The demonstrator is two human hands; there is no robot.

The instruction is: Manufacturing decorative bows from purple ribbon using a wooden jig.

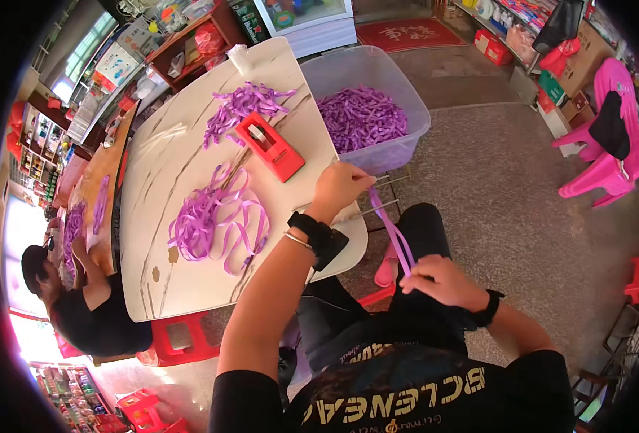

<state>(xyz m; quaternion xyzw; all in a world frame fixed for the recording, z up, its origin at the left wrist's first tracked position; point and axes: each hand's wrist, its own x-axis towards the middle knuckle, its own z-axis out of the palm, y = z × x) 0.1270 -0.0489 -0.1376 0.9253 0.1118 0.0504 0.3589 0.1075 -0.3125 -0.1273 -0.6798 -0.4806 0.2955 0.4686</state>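
Note:
A narrow purple ribbon (393, 232) stretches between my two hands, off the table's near right corner. At its upper end, the fingers of my left hand (340, 189) are pinched together on it, beside thin metal rods (386, 205) that jut past the table edge. Lower down and to the right, my right hand (443, 280) grips the ribbon's other end between thumb and fingers. On the marbled table (157, 169) lie a loose heap of long purple ribbon (198, 222), a pile of short purple ribbon pieces (244, 105) and a red tape dispenser (285, 162).
A clear plastic tub (413, 94) full of purple ribbon pieces stands against the table's far right side. Another person (92, 307) sits at the left by a wooden table (110, 169). Pink chairs (601, 159) are at the right, a red stool (182, 339) below the table.

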